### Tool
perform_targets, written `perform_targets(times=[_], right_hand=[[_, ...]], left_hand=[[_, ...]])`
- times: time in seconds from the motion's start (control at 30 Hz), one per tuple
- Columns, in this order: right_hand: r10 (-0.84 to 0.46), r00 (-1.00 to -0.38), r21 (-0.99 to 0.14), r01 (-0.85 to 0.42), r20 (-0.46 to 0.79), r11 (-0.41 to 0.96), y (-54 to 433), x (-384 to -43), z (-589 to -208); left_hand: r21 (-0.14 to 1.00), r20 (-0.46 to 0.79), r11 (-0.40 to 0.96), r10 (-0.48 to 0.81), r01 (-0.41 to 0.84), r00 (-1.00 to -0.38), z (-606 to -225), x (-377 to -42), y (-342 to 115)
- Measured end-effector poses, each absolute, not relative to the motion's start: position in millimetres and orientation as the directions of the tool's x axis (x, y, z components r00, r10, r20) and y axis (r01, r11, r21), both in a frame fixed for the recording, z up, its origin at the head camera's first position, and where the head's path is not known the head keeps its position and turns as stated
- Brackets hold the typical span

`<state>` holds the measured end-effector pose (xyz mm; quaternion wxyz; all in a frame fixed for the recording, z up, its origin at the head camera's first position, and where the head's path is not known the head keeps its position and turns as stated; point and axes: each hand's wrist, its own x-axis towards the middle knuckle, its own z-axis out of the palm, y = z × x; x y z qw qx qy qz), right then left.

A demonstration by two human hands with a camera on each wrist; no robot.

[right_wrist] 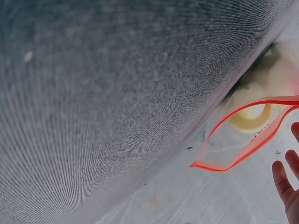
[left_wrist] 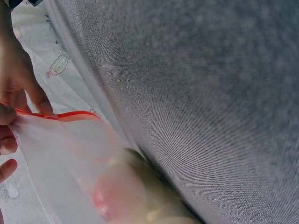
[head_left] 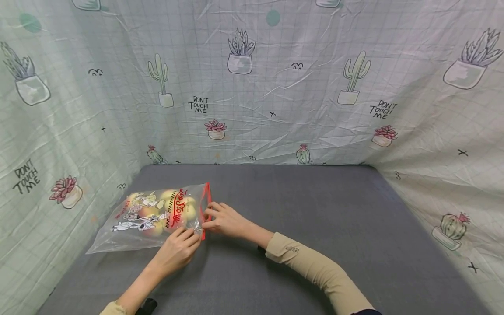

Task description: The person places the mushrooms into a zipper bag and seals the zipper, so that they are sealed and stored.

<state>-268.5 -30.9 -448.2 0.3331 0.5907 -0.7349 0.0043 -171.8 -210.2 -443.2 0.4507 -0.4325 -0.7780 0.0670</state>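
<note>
A clear zip bag (head_left: 118,238) with cartoon print and red lettering lies on its side at the left. Inside it are several yellow-and-red round fruits (head_left: 190,210) that look like apples. Its red zip edge (right_wrist: 261,142) faces right, and the right wrist view shows the mouth gaping. My left hand (head_left: 179,250) pinches the clear plastic by the near corner of the mouth. From the right, my right hand (head_left: 227,221) holds the red edge between thumb and finger. In the left wrist view, the right hand (left_wrist: 21,74) grips that edge close to the left fingertips.
A dark grey tabletop (head_left: 307,210) extends to the right of the bag and behind it. Pale fabric (head_left: 271,87) printed with potted plants hangs at the back and on both sides. A black device (head_left: 147,306) shows by the left wrist.
</note>
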Motion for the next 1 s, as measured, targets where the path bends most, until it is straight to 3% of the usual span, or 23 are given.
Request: perform_targets(times=[0.17,0.47,1.0], right_hand=[[-0.868,-0.119,0.372,-0.870,0.481,0.325,-33,-271,-449],[-0.862,-0.130,0.365,-0.867,0.490,0.338,-34,-275,-451],[-0.855,-0.173,0.318,-0.877,0.489,0.359,-33,-280,-452]], left_hand=[[-0.500,0.638,0.613,0.738,0.612,-0.219,-441,-169,-211],[-0.494,0.597,0.630,0.747,0.599,-0.294,-441,-164,-212],[-0.493,0.620,0.638,0.735,0.591,-0.276,-438,-160,-211]])
